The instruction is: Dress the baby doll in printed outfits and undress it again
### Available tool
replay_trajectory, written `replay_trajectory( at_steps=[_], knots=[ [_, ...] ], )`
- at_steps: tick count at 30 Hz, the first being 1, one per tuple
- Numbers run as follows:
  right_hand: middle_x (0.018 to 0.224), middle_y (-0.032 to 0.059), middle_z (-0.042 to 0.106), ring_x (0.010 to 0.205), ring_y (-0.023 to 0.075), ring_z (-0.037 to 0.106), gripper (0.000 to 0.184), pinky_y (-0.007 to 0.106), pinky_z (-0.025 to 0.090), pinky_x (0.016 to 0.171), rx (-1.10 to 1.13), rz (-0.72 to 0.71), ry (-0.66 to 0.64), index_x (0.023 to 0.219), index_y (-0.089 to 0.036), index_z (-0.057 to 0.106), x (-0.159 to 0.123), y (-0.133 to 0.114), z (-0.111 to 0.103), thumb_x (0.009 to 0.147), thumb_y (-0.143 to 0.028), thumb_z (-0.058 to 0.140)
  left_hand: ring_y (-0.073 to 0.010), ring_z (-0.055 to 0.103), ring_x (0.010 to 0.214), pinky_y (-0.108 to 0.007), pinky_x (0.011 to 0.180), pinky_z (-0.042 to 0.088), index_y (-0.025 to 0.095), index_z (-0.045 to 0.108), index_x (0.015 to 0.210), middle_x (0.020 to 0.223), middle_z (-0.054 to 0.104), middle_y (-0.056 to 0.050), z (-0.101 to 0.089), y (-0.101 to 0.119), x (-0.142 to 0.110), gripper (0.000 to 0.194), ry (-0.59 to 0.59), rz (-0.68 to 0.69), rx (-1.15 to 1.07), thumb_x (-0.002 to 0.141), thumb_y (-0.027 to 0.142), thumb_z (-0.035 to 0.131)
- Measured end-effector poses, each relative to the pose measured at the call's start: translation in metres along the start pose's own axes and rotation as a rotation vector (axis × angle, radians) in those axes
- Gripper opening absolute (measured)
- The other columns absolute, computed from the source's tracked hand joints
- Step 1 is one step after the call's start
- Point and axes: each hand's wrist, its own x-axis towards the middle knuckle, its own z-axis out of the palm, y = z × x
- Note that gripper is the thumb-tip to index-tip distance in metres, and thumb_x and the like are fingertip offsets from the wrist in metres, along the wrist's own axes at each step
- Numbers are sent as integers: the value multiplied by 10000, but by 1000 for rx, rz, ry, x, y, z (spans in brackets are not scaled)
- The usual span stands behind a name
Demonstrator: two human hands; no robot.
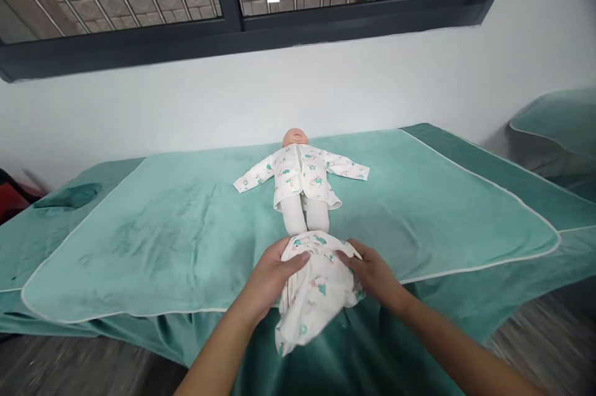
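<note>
A baby doll (295, 136) lies on its back, head toward the wall, wearing a white printed jacket (302, 172) with both sleeves spread. Its white legs (293, 216) point toward me. Over the feet end is a bunched white garment with the same print, seemingly baby pants (316, 297), its lower part hanging over the bed's front edge. My left hand (274, 269) grips the pants' left side, thumb on top. On the right side my right hand (370, 269) pinches the cloth the same way. The doll's feet are hidden by the cloth.
A light green velvet sheet (153, 247) with white piping covers the bed, over a darker green cover (465, 160). Behind it rise a white wall (209, 98) and a dark-framed window (242, 23) with bars. A green cushioned piece (559, 117) stands at right, a red item (12, 197) at left.
</note>
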Motion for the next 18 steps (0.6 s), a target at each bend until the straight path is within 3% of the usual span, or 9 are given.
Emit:
replay_trajectory(
  at_steps=[3,7,11,15,16,18],
  knots=[
    [658,-28,542,666,164,476,363,280,389,606,-77,-19,150,703,-210,581,8,17,4,801,-539,697,-277,651,1006,-390,918,482,189,691,1006,1042,734,-71,6,0,20,308,181,92,371,866,452,609],
    [776,14,654,736,216,572,382,323,461,674,169,58,159,902,-207,669,15,17,17,798,-574,681,-286,652,951,-397,861,480,208,689,977,1013,731,-65,9,8,35,291,121,105,645,881,444,550],
    [820,50,699,724,230,619,491,323,467,644,409,91,156,1047,-191,667,17,8,20,801,-617,651,-279,650,1026,-371,866,497,208,671,1069,1103,716,-56,15,32,31,336,-77,11,493,856,460,608],
    [860,44,692,786,219,602,429,314,457,696,199,-141,255,948,-189,655,33,-3,6,812,-596,639,-280,636,1126,-356,902,506,234,624,1253,1229,688,-55,14,57,36,511,-378,-66,302,775,374,737],
    [852,37,678,795,213,587,398,312,448,706,101,-212,285,905,-193,642,41,-6,2,830,-583,618,-283,637,1128,-363,911,503,233,636,1245,1228,691,-57,12,61,42,492,-383,-63,316,779,359,731],
    [784,16,633,762,197,550,372,306,423,690,-94,-308,356,824,-205,595,58,-11,-5,874,-571,554,-288,627,1151,-380,950,482,233,662,1210,1242,689,-56,8,65,57,428,-285,-14,370,800,346,701]
  ],
)
